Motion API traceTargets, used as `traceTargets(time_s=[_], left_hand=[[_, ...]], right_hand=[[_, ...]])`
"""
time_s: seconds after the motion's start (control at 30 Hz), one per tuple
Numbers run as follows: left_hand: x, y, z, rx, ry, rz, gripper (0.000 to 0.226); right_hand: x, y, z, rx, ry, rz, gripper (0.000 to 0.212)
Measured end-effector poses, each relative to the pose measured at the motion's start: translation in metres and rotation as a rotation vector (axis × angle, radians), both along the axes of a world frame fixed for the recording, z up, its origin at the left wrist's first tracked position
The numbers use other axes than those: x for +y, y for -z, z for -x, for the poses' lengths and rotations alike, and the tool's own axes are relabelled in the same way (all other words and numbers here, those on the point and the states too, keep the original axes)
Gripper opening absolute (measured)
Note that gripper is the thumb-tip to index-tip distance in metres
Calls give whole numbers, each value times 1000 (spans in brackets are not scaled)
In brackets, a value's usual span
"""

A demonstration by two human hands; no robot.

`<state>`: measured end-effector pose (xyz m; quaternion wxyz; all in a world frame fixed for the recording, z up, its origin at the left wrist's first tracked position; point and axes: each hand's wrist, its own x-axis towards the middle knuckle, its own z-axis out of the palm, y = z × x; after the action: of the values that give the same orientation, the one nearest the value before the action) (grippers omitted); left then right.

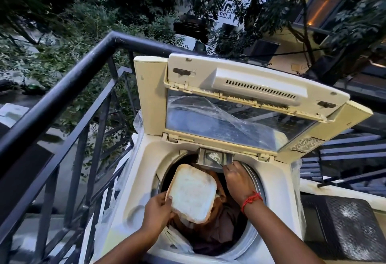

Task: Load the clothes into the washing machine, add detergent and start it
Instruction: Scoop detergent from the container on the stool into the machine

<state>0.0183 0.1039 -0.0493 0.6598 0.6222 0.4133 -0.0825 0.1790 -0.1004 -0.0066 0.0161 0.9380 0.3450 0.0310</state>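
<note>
Cream washer: the washing machine (277, 182) stands by a black railing (69, 84), lid (246, 104) up.
Clothes: brown clothes (221, 219) lie down in its drum.
Your left hand (158, 211): it grips a white detergent box (192, 194) over the drum.
Your right hand (238, 180): it pinches a spoon (217, 160) of powder, tipped in the drawer (203, 157) at the drum's back edge.

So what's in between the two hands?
In the head view, between the left hand and right hand are the white tub it holds and clothes in the drum.
</note>
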Motion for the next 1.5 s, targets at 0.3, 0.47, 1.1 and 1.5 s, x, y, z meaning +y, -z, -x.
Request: traceTargets(time_s=[0.3, 0.47, 1.1, 1.5], left_hand=[[-14, -10, -9, -14, 40, 56, 16], [-32, -22, -11, -33, 55, 148, 14], [-193, -84, -50, -180, 345, 323, 20], [-424, -55, -110, -42, 818, 314, 19]], right_hand=[[-10, -16, 30, 235, 292, -584, 13], [-19, -9, 73, 199, 139, -421, 18], [-178, -31, 140, 13, 793, -973, 16], [-377, 6, 168, 190, 1640, -1947, 37]])
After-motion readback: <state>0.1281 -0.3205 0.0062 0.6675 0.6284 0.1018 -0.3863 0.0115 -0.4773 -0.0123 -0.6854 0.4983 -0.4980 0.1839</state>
